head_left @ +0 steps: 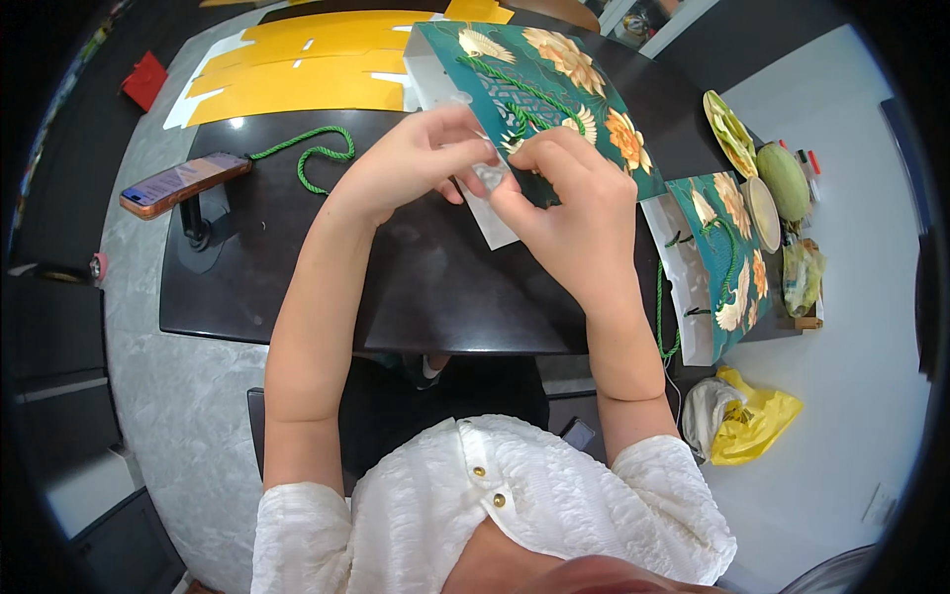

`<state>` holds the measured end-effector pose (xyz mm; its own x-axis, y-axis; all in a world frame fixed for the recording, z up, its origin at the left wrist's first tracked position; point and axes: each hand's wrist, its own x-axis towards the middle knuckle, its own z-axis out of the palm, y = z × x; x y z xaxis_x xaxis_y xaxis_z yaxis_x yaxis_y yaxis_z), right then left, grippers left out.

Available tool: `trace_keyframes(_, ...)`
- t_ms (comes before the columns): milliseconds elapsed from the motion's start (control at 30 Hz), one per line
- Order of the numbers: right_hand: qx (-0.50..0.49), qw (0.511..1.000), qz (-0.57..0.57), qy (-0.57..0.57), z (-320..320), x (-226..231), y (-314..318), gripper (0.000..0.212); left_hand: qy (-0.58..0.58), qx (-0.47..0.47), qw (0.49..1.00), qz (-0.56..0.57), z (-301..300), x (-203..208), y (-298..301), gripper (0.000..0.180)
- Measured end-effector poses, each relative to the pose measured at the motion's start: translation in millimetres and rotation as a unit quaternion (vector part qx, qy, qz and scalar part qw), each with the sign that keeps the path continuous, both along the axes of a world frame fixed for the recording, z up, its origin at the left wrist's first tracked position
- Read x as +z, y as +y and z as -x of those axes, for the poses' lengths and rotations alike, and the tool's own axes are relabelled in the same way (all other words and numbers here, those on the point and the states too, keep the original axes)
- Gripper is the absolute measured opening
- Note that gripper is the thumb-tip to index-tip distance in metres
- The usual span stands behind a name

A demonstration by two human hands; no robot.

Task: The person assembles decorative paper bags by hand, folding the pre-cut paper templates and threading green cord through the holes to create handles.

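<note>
My left hand [423, 161] and my right hand [576, 206] meet at the near left edge of a green paper gift bag [572, 61]. Between their bent fingers is a small, clear, crinkled plastic piece [488, 176], pinched from both sides; its exact kind is too small to make out. The gift bag lies flat on the dark table, printed with cream cranes and orange flowers, its white side facing left. A twisted green cord handle [539, 96] rests across its front, just beyond my right hand.
Flat yellow cardboard sheets [307, 61] lie at the far left. A phone [186, 184] sits on a stand beside a loose green cord [336, 155]. Another gift bag [734, 259] stands right, near a green melon [782, 181] and a plate [730, 134]. A yellow plastic bag [760, 421] hangs below.
</note>
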<state>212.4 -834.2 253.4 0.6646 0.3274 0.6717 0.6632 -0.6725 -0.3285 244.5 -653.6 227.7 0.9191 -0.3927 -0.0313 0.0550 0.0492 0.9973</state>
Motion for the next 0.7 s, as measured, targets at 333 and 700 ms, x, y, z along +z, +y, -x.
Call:
trace_keyframes(333, 0.031, 0.992, -0.053, -0.109, 2, 6, 2, 0.015, -0.086, -0.04, 0.995, 0.029, 1, 4, 5, 0.021)
trace_keyframes(700, 0.023, 0.988, -0.089, -0.125, -3, 14, -10, 0.015, -0.239, 0.047, 0.967, -0.072, 4, 5, 0, 0.025)
